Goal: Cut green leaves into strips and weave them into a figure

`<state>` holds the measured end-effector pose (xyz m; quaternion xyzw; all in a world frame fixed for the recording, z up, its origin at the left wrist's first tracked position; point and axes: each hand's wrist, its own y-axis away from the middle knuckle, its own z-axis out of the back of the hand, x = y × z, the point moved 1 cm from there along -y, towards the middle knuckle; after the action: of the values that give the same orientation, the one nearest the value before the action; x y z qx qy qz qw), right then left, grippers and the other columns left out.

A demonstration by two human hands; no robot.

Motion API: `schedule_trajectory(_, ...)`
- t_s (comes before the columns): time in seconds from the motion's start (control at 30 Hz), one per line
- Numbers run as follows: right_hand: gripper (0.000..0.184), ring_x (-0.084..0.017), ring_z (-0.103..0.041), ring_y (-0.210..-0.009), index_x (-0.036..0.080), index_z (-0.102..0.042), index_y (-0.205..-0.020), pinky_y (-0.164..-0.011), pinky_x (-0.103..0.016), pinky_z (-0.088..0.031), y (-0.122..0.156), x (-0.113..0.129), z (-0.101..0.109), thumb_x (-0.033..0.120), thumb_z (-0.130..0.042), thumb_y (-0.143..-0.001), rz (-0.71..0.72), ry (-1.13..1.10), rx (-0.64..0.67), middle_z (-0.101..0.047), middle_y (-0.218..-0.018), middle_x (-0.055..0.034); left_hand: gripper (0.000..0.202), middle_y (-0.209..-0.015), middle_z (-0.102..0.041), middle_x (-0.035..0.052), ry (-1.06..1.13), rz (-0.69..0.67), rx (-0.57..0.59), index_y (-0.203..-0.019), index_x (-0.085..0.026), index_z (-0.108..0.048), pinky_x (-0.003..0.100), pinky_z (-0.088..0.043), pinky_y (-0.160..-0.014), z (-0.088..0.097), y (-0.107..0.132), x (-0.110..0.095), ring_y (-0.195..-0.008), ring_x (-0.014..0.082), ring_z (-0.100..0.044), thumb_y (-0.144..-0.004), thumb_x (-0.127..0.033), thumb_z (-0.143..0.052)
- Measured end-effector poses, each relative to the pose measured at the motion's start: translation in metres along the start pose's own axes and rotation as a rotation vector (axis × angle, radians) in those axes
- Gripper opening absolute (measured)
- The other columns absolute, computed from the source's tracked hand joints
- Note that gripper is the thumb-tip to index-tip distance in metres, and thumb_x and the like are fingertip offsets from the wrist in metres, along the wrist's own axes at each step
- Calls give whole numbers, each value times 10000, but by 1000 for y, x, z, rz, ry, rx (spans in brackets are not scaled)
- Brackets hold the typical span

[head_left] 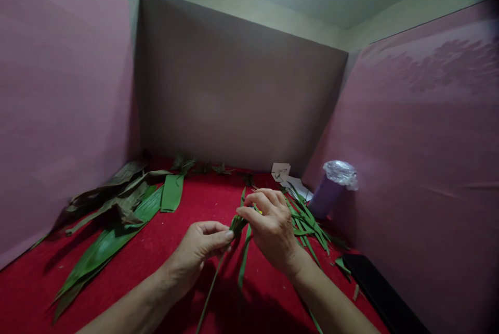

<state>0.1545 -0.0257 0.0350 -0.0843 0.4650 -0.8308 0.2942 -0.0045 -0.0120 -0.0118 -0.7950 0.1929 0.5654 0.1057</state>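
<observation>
Both of my hands meet over a red cloth surface (pixel 183 219) and work on the same thin green leaf strips (pixel 238 225). My left hand (pixel 202 251) pinches the strips between thumb and fingers at their folded part. Just right of it, my right hand (pixel 273 227) is curled over their upper end, fingers closed around them. Loose ends of the strips (pixel 244 264) hang down toward me between my forearms.
A pile of narrow green strips (pixel 307 222) lies right of my hands. Long broad green and dried brown leaves (pixel 117 219) lie at the left. A purple cup (pixel 331 191) with a plastic cover, papers (pixel 283 172) and a black flat object (pixel 380 292) sit at the right. Pink and grey walls enclose the surface.
</observation>
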Motion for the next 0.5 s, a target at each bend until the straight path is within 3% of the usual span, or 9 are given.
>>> schedule_trajectory(0.5,173,-176,-526,-813,230,-668,-787,-769,-346,-357,4,2,-3,160,-528,-858,-1,28,-126,-656,-760,-4,165,-540,-613,-2,32,0,61,-602,-137,-666,185,-315,-508,0,2,1,-507,71,-459,-649,-278,-738)
